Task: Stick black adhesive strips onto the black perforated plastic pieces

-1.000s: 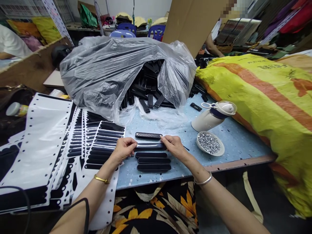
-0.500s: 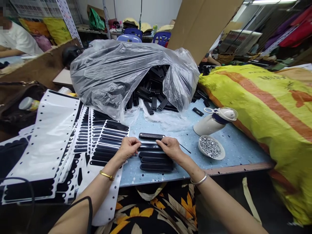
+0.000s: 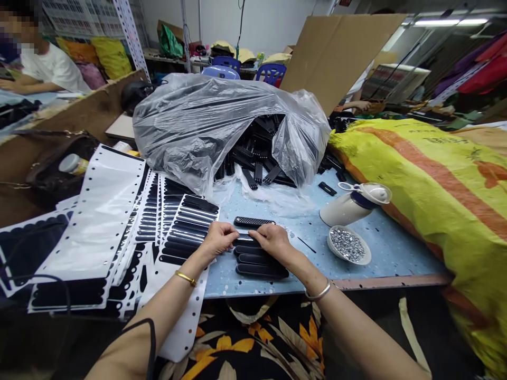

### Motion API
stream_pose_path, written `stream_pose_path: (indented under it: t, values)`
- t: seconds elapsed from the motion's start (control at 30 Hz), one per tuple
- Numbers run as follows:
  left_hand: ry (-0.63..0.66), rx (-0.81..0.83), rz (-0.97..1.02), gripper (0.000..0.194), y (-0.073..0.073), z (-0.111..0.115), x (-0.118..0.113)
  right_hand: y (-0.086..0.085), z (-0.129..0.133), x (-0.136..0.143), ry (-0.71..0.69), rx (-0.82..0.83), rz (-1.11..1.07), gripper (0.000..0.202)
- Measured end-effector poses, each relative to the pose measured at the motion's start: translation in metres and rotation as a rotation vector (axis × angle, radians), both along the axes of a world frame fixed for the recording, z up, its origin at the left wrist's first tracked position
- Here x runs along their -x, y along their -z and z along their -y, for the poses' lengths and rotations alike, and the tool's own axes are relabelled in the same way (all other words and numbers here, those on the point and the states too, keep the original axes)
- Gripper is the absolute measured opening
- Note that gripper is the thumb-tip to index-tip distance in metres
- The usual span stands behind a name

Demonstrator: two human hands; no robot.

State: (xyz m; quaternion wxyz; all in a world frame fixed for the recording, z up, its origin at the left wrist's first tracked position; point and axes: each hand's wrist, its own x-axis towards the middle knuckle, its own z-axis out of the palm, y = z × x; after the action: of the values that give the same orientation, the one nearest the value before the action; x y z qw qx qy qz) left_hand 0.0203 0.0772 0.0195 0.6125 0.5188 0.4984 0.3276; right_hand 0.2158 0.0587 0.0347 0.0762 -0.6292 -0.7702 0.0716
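Observation:
My left hand [image 3: 220,238] pinches the left end of a glossy black strip [image 3: 246,237]. Further along the same strip, my right hand [image 3: 272,241] presses with its fingers together. Just beyond them lies a black piece with a dotted surface [image 3: 253,221]. Several dark rounded strips [image 3: 261,270] are stacked below my right hand, near the table's front edge. Left of my left hand is a white sheet carrying black strips [image 3: 186,232]. To the right are a thin black stick [image 3: 307,245] and a bowl of small shiny pieces [image 3: 348,245].
A large plastic bag [image 3: 190,132] full of black parts stands behind. A white bottle [image 3: 344,208] leans by the bowl. White sheets [image 3: 106,206] are piled left, a yellow sack [image 3: 420,174] lies right. A person in white [image 3: 55,66] sits at far left.
The view has shifted, so the scene sits further right. My right hand has moved left along the strip, closer to my left hand.

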Motion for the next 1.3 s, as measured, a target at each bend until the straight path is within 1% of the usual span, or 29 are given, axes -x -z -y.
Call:
stream_pose_path:
  t: [0.17,0.27,0.4,0.47,0.57,0.7,0.8,0.9,1.0,1.07,1.13,1.17,1.2,1.23,1.27,1.3]
  values:
    - [0.024,0.015,0.01,0.008,0.0,0.0,0.001,-0.004,0.0,-0.007,-0.015,-0.004,-0.005,0.043]
    - [0.05,0.027,0.015,0.009,-0.002,0.001,0.001,-0.006,0.0,0.003,-0.038,-0.018,-0.034,0.04]
    - [0.078,0.022,-0.014,0.009,-0.003,0.001,0.002,-0.003,-0.003,0.025,-0.082,-0.01,-0.098,0.027]
    - [0.086,0.019,-0.028,0.008,-0.003,0.001,0.002,-0.001,-0.004,0.027,-0.089,0.007,-0.13,0.023]
    - [0.072,0.028,-0.032,0.009,-0.003,0.001,0.002,-0.001,0.001,0.012,-0.061,0.017,-0.182,0.021]
    - [0.06,0.046,-0.023,0.01,-0.004,0.0,0.002,-0.001,0.016,-0.028,0.033,0.0,-0.259,0.022]
    - [0.069,0.053,-0.016,0.011,-0.006,0.0,0.003,0.0,0.025,-0.049,0.106,-0.021,-0.305,0.026]
    - [0.073,0.057,-0.03,0.011,-0.01,0.001,0.001,0.001,0.027,-0.054,0.116,-0.027,-0.346,0.028]
    - [0.062,0.071,-0.068,0.008,-0.019,0.004,-0.004,0.001,0.024,-0.055,0.069,-0.035,-0.392,0.028]
    - [0.04,0.07,-0.087,0.016,-0.029,0.003,-0.003,0.004,0.019,-0.059,0.031,-0.045,-0.43,0.028]
    - [-0.001,0.04,-0.092,0.025,-0.042,0.003,0.009,0.006,0.016,-0.063,0.007,-0.086,-0.491,0.027]
    - [-0.034,-0.002,-0.095,0.027,-0.049,0.005,0.021,0.005,0.016,-0.064,0.013,-0.121,-0.51,0.027]
    - [-0.072,-0.068,-0.098,0.027,-0.056,0.009,0.037,0.003,0.018,-0.063,0.032,-0.177,-0.523,0.026]
    - [-0.134,-0.193,-0.114,0.025,-0.062,0.014,0.056,-0.002,0.022,-0.06,0.048,-0.237,-0.527,0.024]
    - [-0.212,-0.319,-0.153,0.022,-0.066,0.022,0.077,-0.009,0.028,-0.053,0.052,-0.3,-0.526,0.021]
    - [-0.327,-0.406,-0.226,0.019,-0.067,0.031,0.099,-0.017,0.037,-0.043,0.034,-0.36,-0.529,0.019]
